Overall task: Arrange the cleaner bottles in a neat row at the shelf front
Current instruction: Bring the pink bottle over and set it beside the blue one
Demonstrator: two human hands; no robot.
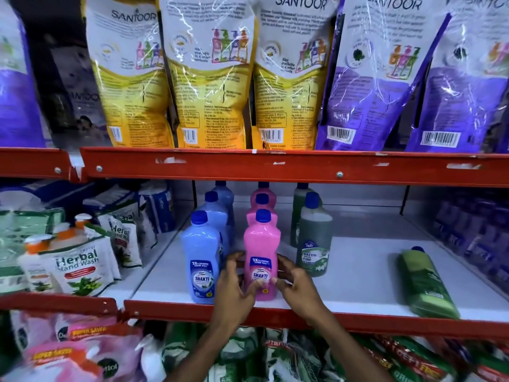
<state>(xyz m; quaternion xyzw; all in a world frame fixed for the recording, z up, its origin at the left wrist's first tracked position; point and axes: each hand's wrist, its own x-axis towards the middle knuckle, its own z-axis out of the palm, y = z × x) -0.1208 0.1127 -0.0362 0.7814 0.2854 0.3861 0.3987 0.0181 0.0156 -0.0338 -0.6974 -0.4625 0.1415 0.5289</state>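
Pink bottle (262, 260): upright at the shelf (358, 277) front, clasped low on both sides by the left hand (234, 288) and right hand (296, 282). Blue bottle (202, 260): upright, just left of it. Dark green bottle (314, 241): upright, set further back. Light green bottle (427, 282): lying flat, far right.

Two bare forearms, left hand (234, 288), right hand (298, 285) (no sleeves)
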